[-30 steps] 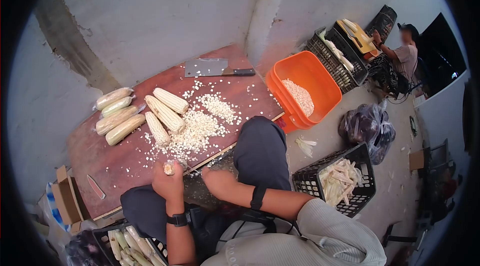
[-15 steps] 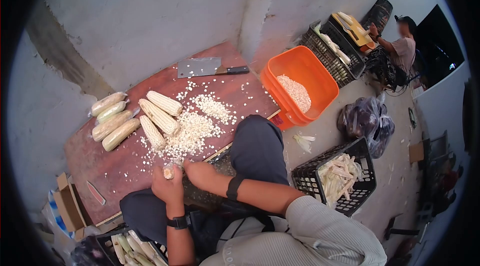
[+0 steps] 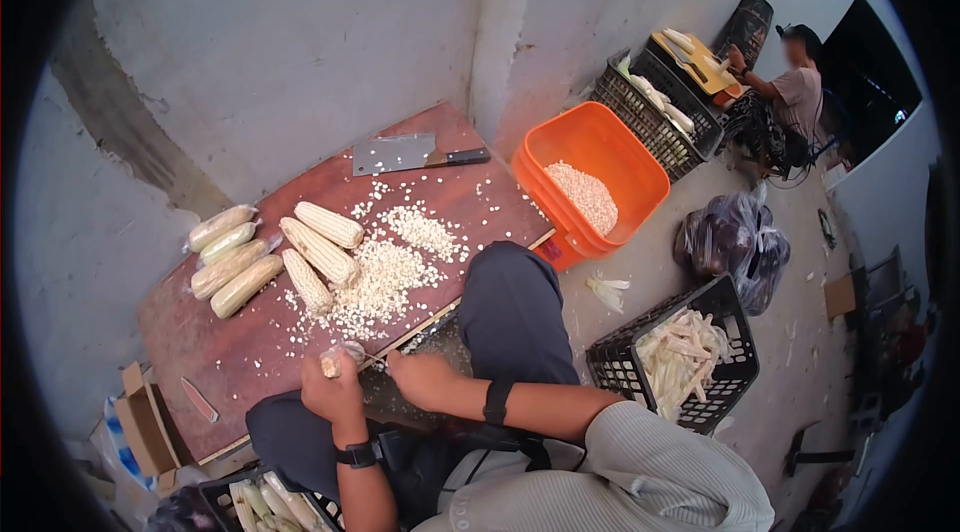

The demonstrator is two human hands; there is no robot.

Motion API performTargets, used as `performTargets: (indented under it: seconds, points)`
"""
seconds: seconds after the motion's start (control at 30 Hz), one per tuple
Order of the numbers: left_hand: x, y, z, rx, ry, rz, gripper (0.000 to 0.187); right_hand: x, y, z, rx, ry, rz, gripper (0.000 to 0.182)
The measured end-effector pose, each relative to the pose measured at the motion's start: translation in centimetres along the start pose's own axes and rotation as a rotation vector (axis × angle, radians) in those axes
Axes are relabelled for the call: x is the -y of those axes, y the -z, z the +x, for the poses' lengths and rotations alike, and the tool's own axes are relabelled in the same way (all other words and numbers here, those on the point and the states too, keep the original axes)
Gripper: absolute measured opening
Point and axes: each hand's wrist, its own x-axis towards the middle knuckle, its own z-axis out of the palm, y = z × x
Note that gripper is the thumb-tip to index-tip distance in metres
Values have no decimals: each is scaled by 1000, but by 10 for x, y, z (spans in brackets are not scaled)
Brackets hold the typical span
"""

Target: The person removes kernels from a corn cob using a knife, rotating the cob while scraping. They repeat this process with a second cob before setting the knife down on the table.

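My left hand (image 3: 332,394) is wrapped round a corn cob (image 3: 341,360) at the front edge of the reddish table (image 3: 240,357). Just right of it, my right hand (image 3: 425,380) is closed on a thin tool (image 3: 374,359), whose tip points at the cob; its handle is hidden in the fist. Loose white kernels (image 3: 385,277) lie heaped beyond my hands. Three bare cobs (image 3: 320,252) rest beside the heap. Further left are several wrapped cobs (image 3: 246,286). A cleaver (image 3: 395,154) lies flat at the table's back.
An orange bucket (image 3: 640,172) holding kernels stands right of the table. Nearer are a black crate (image 3: 735,372) of stripped cobs and a plastic bag (image 3: 735,242). A crate of corn (image 3: 215,502) sits lower left. Another person (image 3: 800,92) sits at the back right.
My right hand has moved slightly right and down, away from the cob, and the thin tool now shows between my hands. The view has shifted slightly.
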Motion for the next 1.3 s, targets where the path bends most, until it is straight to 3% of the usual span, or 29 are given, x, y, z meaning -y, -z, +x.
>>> performTargets:
  seconds: [0.3, 0.4, 0.77, 1.0, 1.17, 1.3]
  points:
    - [-1, 0, 4, 44, 21, -43, 30, 6, 18, -3, 209, -158, 54, 24]
    - [-10, 2, 9, 85, 67, -9, 30, 8, 23, 0, 221, -152, -34, 17]
    - [-13, 8, 12, 160, 105, 24, 33, 2, -3, 11, 115, -118, -125, 15]
    - [-3, 10, 0, 121, 92, -48, 32, 10, -27, 50, -98, -48, 15, 16]
    - [2, 12, -4, 26, 61, -46, 29, 12, -26, 54, -50, -16, 46, 20]
    - [13, 8, -2, -11, 92, -83, 31, -3, -32, 48, -162, 74, 220, 22]
